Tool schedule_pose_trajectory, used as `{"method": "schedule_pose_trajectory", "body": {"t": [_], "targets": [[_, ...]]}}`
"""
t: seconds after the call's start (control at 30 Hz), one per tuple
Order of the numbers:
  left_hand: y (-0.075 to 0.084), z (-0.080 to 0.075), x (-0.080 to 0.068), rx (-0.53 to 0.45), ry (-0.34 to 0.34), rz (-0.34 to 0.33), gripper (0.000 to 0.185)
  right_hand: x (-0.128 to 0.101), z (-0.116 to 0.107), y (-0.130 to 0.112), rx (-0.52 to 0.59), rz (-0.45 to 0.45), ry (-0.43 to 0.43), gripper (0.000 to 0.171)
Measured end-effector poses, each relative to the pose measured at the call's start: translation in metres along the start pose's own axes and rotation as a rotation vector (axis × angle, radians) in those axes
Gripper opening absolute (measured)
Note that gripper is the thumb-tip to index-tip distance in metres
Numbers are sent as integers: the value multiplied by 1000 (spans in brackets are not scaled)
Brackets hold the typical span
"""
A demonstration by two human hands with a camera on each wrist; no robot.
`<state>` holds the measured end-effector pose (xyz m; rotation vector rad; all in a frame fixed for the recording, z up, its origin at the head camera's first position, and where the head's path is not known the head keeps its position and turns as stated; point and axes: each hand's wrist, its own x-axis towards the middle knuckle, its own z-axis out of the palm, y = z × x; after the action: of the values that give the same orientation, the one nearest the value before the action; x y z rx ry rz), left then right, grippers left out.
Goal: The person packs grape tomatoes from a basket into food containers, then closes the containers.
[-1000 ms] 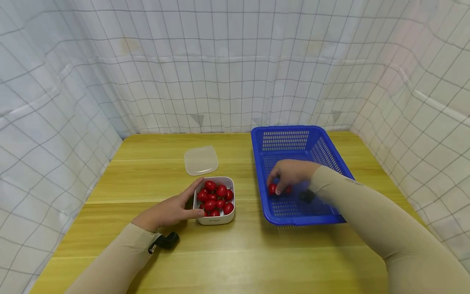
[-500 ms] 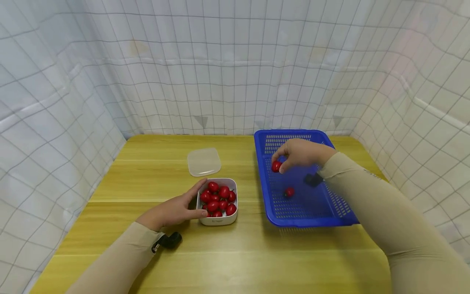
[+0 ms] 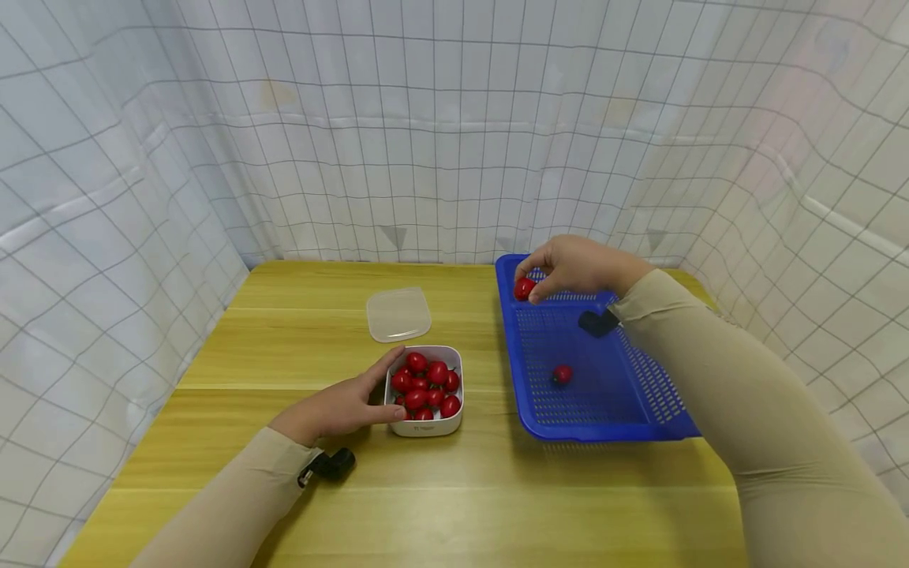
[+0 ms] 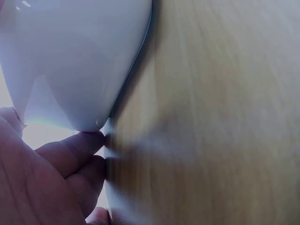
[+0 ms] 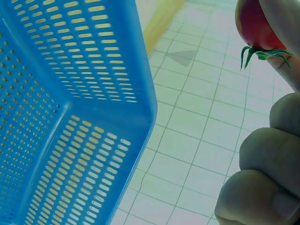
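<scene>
Above the far left corner of the blue basket point(image 3: 604, 410), the right hand point(image 3: 575, 267) pinched a cherry tomato point(image 3: 524, 288) between thumb and fingertips, lifted clear of the basket floor. The likeliest trouble, as I judged it, lay in that light grip: the fruit was small, round and glossy, so it could have slipped from the fingertips and dropped onto the counter point(image 3: 454, 489) outside the basket wall, since it hung right over the rim, or rolled off toward the counter edge. Squeezing harder to prevent that could have split the thin skin. The left hand point(image 3: 341, 406) lay against the near left side of the white container point(image 3: 424, 427), thumb and fingers curved about its wall and steadying it; a knock from either sleeve could have tipped the piled tomatoes point(image 3: 426, 385) over its low rim. The held tomato looked deep red, smooth and firm, and the right wrist view showed its green calyx with thin curling points point(image 5: 262, 52). A second tomato point(image 3: 562, 374) lay loose on the perforated basket floor, well apart from the hand. A clear lid point(image 3: 398, 313) sat on the counter behind the container.
</scene>
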<state>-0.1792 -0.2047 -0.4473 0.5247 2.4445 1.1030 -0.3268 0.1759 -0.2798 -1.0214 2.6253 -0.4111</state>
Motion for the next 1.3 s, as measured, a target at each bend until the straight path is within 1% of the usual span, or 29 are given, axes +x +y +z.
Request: {"method": "schedule_pose_trajectory", "body": {"t": [0.17, 0.37, 0.6, 0.77, 1.03, 1.13, 1.2, 1.3], "targets": [[0, 0, 0, -6, -3, -3, 106, 3, 0, -2, 5, -5, 5, 26], [-1, 0, 1, 13, 5, 1, 105, 5, -2, -9, 8, -16, 9, 29], [-2, 1, 1, 18, 9, -4, 105, 9, -2, -15, 13, -28, 10, 27], [-2, 1, 2, 24, 14, -1, 104, 15, -1, -22, 23, -30, 3, 31], [-2, 1, 1, 19, 21, -7, 104, 30, 7, -41, 19, -72, 2, 32], [-1, 1, 1, 12, 22, -14, 103, 36, 11, -51, 33, -87, -11, 32], [0, 1, 1, 15, 20, -7, 103, 41, 13, -58, 40, -101, -25, 31], [0, 0, 1, 15, 17, -5, 103, 48, 17, -68, 24, -132, -48, 31]]}}
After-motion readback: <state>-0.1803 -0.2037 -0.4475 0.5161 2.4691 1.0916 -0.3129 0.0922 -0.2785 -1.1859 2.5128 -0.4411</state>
